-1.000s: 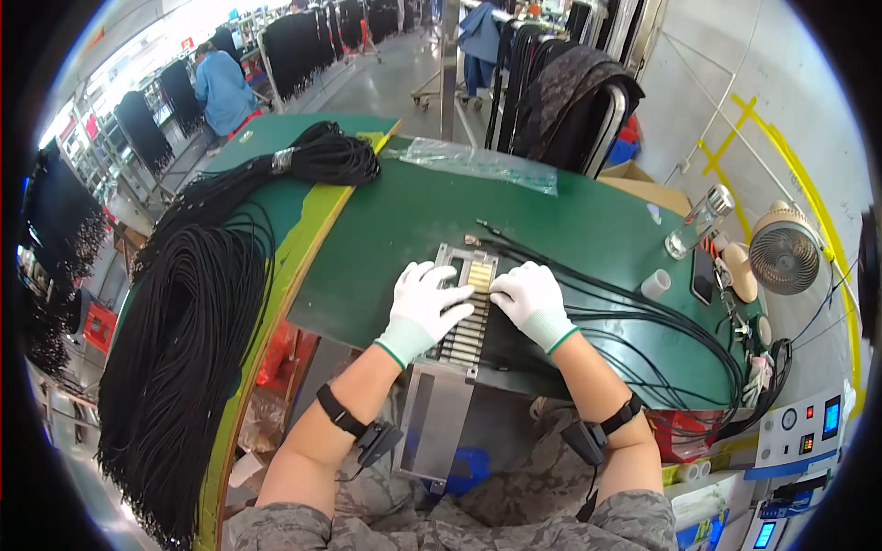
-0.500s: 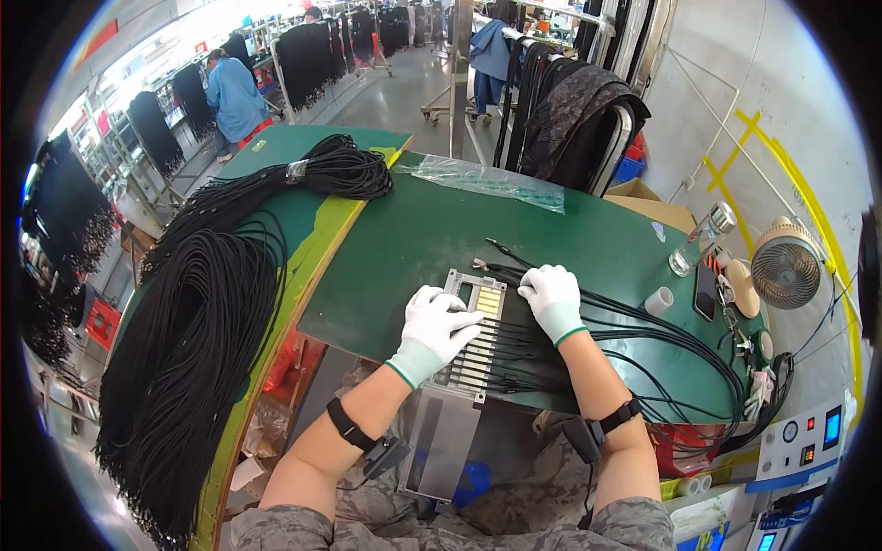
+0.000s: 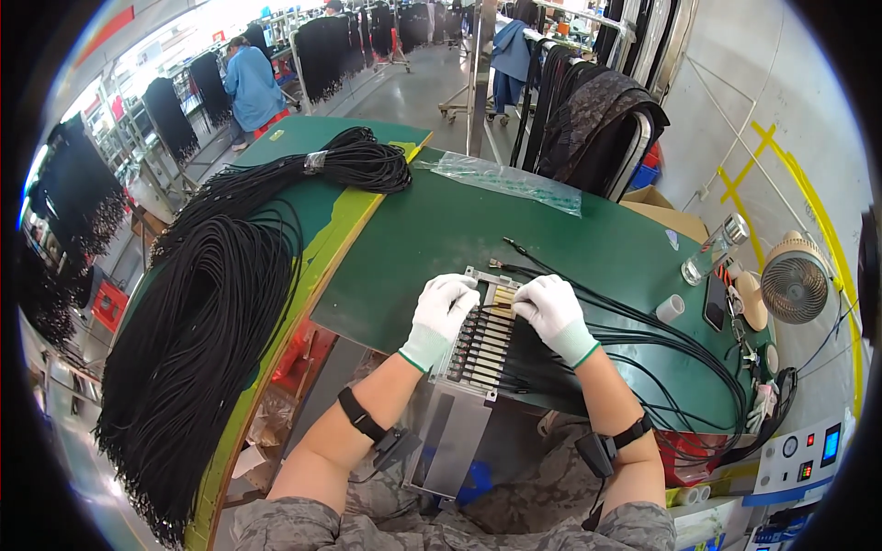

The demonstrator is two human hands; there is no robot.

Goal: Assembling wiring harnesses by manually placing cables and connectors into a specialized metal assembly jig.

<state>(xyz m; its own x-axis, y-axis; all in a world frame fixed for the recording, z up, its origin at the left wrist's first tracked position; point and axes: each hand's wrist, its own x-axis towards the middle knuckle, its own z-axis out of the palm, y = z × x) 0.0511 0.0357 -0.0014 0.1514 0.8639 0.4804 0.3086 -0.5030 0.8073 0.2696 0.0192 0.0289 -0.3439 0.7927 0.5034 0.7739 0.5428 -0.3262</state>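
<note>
A long metal fixture with a row of slots lies at the table's near edge, overhanging it. Black cable ends sit side by side in its nearer slots, the cables running off to the right. At its far end, my white-gloved left hand is closed in a pinch on the left side. Facing it on the right, my gloved right hand pinches too. A thin black cable spans between my two sets of fingertips, just over the pale far slots. My fingers cover its end.
More black cables trail right across the green table. A big cable bundle covers the left side. A plastic bag, glass bottle, white cup and fan stand or lie around. A person works far left.
My right hand has come left from the loose cables to the fixture's far end, bringing a cable. My left hand has drawn back from the slots into a pinch. The whole view has shifted slightly.
</note>
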